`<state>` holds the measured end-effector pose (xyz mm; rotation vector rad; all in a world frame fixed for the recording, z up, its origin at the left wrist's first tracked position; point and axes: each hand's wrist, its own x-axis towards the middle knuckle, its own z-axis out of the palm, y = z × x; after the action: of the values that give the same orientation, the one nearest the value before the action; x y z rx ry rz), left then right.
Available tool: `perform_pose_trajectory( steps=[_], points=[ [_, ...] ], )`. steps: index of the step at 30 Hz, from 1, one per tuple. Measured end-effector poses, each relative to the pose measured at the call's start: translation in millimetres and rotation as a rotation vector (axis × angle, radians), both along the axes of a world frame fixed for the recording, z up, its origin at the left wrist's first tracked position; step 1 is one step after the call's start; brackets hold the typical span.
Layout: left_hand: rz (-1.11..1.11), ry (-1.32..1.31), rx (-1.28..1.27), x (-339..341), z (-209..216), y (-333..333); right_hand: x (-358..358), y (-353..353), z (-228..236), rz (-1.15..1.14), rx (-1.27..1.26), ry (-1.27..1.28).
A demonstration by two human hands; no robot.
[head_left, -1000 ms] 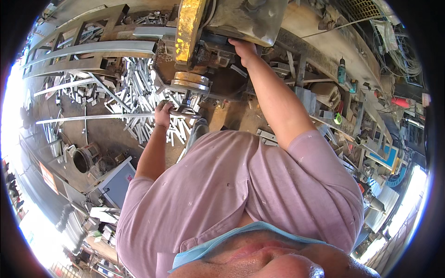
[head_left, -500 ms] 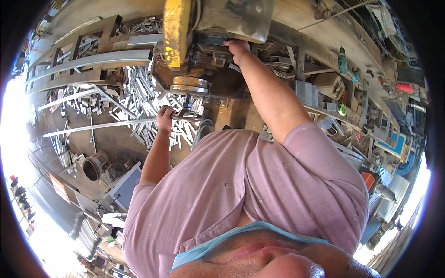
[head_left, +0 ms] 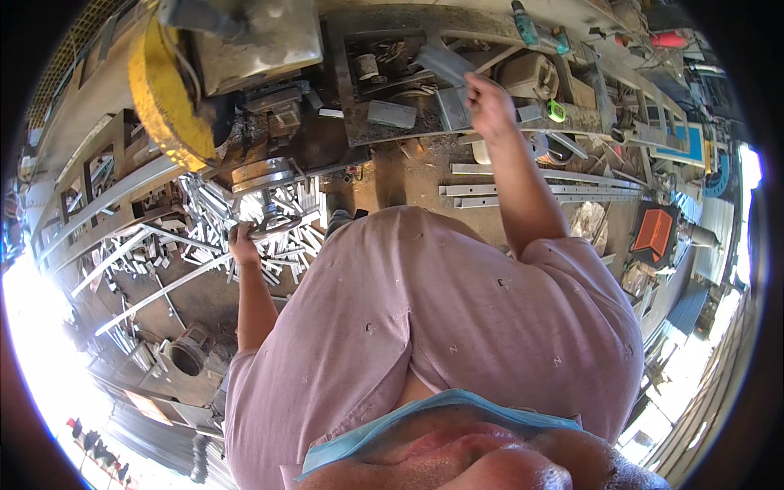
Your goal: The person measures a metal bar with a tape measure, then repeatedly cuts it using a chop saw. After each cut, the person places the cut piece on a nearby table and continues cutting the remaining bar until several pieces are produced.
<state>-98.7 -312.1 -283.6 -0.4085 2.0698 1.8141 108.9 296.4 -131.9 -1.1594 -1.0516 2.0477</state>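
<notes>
Since the earlier frame, my right hand [head_left: 490, 106] has moved away from the big grey machine and over to the right. Now it is up at the tabletop [head_left: 572, 122], and its fingers are closed around a flat grey metal piece [head_left: 447, 86]. That piece sticks up and to the left from this hand. It sits over a dark metal tray [head_left: 384, 73] full of small parts.

My left hand [head_left: 243, 243] has stayed low on the left side. It is curled around a round metal hand wheel [head_left: 273, 227], and the fingers wrap over the rim. The wheel sits on a screw just under a round silver part of the machine [head_left: 261, 173].

Above my left hand is a big yellow wheel cover [head_left: 163, 90]. Right beside it is a grey metal box [head_left: 253, 41].

Lots of short shiny metal strips [head_left: 212, 212] lie in a messy pile all around my left hand. Long metal bars [head_left: 539, 192] lie on the floor just below my right hand. A small green thing [head_left: 557, 111] sits on the tabletop near my right hand, on its right side. An orange box [head_left: 653, 233] is far off to the right.

My pink shirt [head_left: 425, 327] fills the middle, between both arms.
</notes>
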Motion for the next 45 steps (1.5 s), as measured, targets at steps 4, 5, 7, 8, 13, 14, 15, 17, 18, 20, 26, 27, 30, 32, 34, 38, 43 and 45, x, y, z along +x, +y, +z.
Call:
perform_pose_trajectory(
  steps=[4, 5, 7, 8, 13, 14, 15, 17, 18, 20, 26, 27, 30, 32, 34, 38, 43, 45],
  points=[
    [0.011, 0.023, -0.088, -3, -7, -7, 95, 25, -11, -0.304, -0.106, -0.011],
    [-0.037, 0.054, -0.099, -5, -9, -10, 107, 26, -22, -0.321, -0.139, 0.003],
    [-0.053, 0.013, -0.225, -10, -14, -14, 126, 28, -40, -0.425, -0.222, -0.022],
    [-0.066, 0.018, -0.252, -13, -15, -16, 130, 25, -50, -0.414, -0.226, -0.009],
    [-0.045, -0.066, -0.205, -18, -13, -22, 120, 15, -85, -0.375, -0.249, -0.035],
    [-0.024, -0.11, -0.271, -19, -9, -22, 118, 13, -88, -0.361, -0.243, -0.03],
    [-0.043, -0.081, -0.353, -14, -6, -19, 118, 13, -90, -0.376, -0.253, 0.002],
    [-0.05, -0.011, -0.599, -9, 9, -12, 118, 13, -89, -0.425, -0.262, 0.037],
    [-0.067, -0.011, -0.826, -7, 19, -7, 121, 14, -87, -0.421, -0.256, 0.083],
    [-0.076, 0.318, -1.038, 15, 46, 6, 131, 15, -75, -0.453, -0.25, 0.123],
    [-0.528, 0.367, -0.534, 74, 143, 90, 139, -16, -6, -0.129, 0.125, 0.152],
    [-0.652, 0.378, -0.363, 83, 153, 114, 130, -27, 6, -0.058, 0.309, 0.114],
    [-0.698, 0.048, 0.002, 109, 179, 193, 111, -57, 44, 0.105, 0.29, 0.146],
    [-0.855, 0.001, 0.331, 114, 197, 245, 95, -78, 62, 0.238, 0.568, 0.129],
    [-0.857, 0.004, 0.51, 123, 214, 283, 90, -98, 77, 0.303, 0.747, 0.056],
    [-0.78, -0.248, 0.747, 121, 243, 310, 83, -111, 92, 0.408, 1.152, 0.002],
    [-0.742, 0.031, 0.579, 124, 254, 302, 90, -110, 94, 0.535, 1.285, 0.005],
    [-0.788, 0.196, 0.536, 123, 257, 300, 93, -110, 93, 0.581, 0.906, 0.18]
  ],
)
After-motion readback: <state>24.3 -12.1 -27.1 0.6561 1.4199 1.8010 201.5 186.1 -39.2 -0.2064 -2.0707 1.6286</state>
